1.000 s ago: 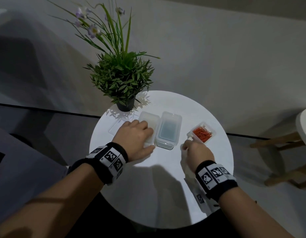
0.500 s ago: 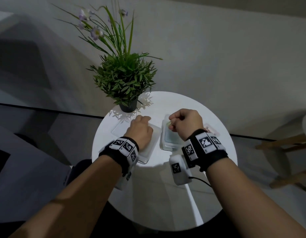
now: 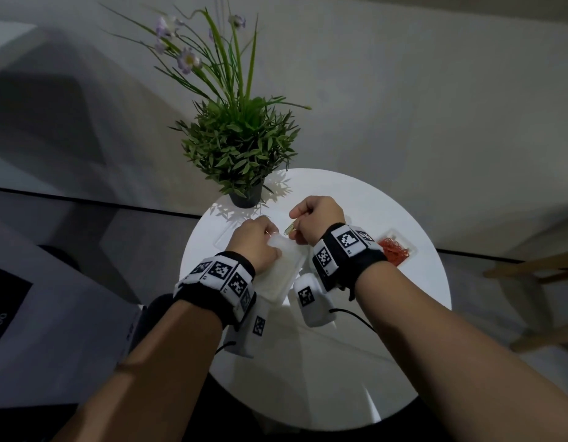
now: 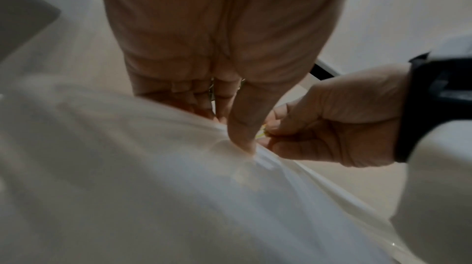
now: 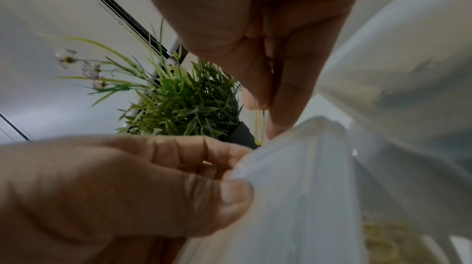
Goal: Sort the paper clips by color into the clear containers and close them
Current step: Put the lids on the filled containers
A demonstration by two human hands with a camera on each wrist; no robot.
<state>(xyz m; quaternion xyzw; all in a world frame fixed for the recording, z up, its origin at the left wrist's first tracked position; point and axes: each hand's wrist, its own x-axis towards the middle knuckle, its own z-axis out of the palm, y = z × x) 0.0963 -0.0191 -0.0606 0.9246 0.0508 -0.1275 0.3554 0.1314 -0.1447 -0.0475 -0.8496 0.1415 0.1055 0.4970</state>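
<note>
- Right hand point(image 3: 317, 218) pinches a yellow clip point(image 5: 259, 127) between thumb and fingertips; the thin wire loop hangs down from the pinch, its lower end just above the corner of the box point(image 3: 281, 271).
- Left hand point(image 3: 255, 247) grips that box at its far corner, thumb on one face and fingers curled behind, holding it tilted up off the desk point(image 3: 388, 362).
- Box: thin, cloudy-clear plastic, rectangular with rounded corners, smooth and slightly glossy. In the right wrist view a tangle of yellowish clips point(image 5: 383, 246) shows dimly through its wall low down; that view and the left wrist view are blurred close up.
- A second clear tray point(image 3: 396, 248) sits open near the desk's right edge, well apart from the hands, with a heap of orange clips point(image 3: 391, 250) in it.
- A flat clear piece lies on the desk just left of the left hand; I cannot tell whether it is a lid.
- Desk is round, white and smooth; its near half lies bare below the forearms.
- Plant point(image 3: 238, 154) in a small dark pot point(image 3: 246, 197) stands at the far edge, near the knuckles of both hands.
- Wooden legs point(image 3: 538, 272) stand beyond the desk's right side.
</note>
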